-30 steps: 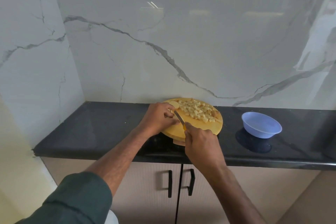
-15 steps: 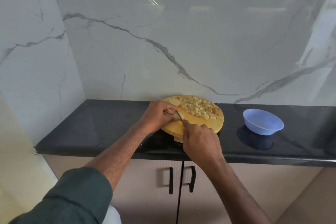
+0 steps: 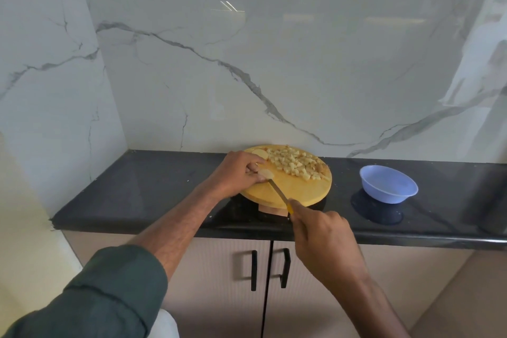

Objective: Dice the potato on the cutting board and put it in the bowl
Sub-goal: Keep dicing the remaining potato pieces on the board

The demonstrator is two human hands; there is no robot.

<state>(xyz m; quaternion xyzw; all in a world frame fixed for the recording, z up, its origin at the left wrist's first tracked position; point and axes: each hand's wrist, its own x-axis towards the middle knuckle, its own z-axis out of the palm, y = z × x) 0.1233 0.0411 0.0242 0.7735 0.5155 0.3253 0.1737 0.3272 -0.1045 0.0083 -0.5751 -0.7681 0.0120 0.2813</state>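
A round wooden cutting board (image 3: 299, 191) lies on the black counter. A pile of diced potato (image 3: 295, 164) covers its far right part. Two potato slices (image 3: 260, 153) lie at the board's far left. My left hand (image 3: 238, 173) pinches a potato piece (image 3: 266, 172) on the board's left edge. My right hand (image 3: 321, 236) grips the yellow handle of a knife (image 3: 278, 191); the blade tip touches that piece. The blue bowl (image 3: 388, 184) stands to the right of the board and looks empty.
The black counter (image 3: 153, 186) ends in a corner at the left, with marble walls behind and beside it. Below the counter's front edge are two cabinet doors with black handles (image 3: 270, 269). The board's near edge overhangs a small block.
My right hand has drawn back toward me, pulling the knife so more of the blade shows. My left hand stays on the potato piece at the board's left edge.
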